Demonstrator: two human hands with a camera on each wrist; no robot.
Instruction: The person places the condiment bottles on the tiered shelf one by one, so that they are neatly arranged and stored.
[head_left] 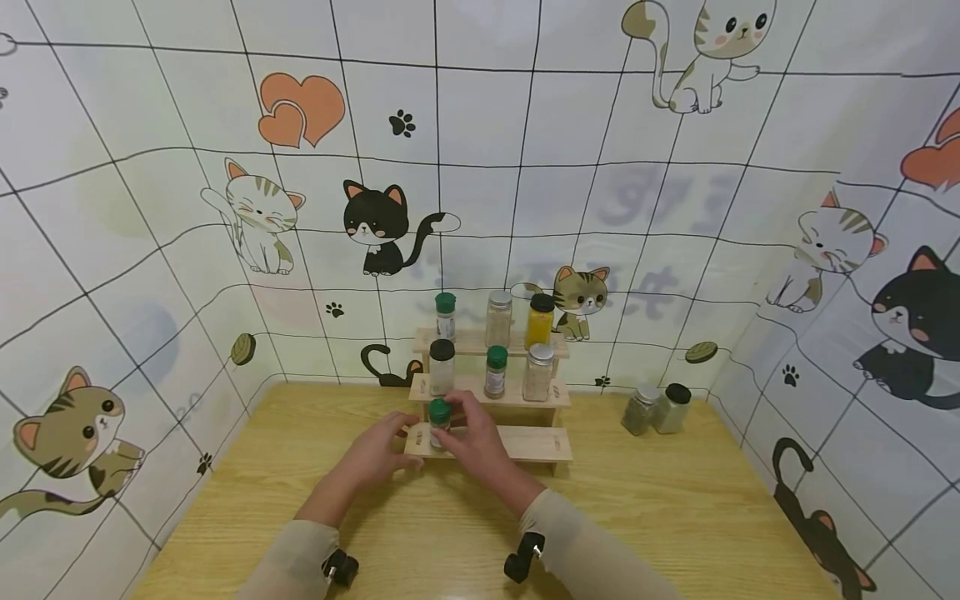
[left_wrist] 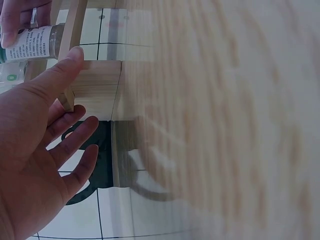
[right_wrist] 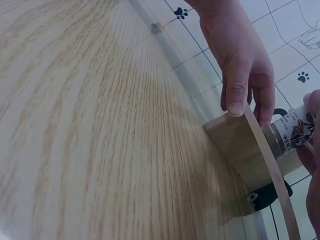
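A small spice jar with a green cap (head_left: 439, 412) and a printed label stands at the left end of the lowest step of a three-step wooden rack (head_left: 525, 443). My right hand (head_left: 477, 442) holds this jar between thumb and fingers; in the right wrist view the jar's base (right_wrist: 274, 140) meets the board. My left hand (head_left: 375, 450) is at the rack's left end. In the left wrist view its thumb (left_wrist: 67, 70) lies against the lowest board's edge with the index finger on the other side, pinching the board, while the other fingers spread loosely.
On the middle step stand a black-capped jar (head_left: 442, 367), a green-capped jar (head_left: 496, 372) and a silver-capped jar (head_left: 538, 373). The top step holds three more, including a yellow one (head_left: 539, 322). Two jars, one grey-capped (head_left: 640, 411) and one black-capped (head_left: 672, 408), stand right on the table (head_left: 645, 500).
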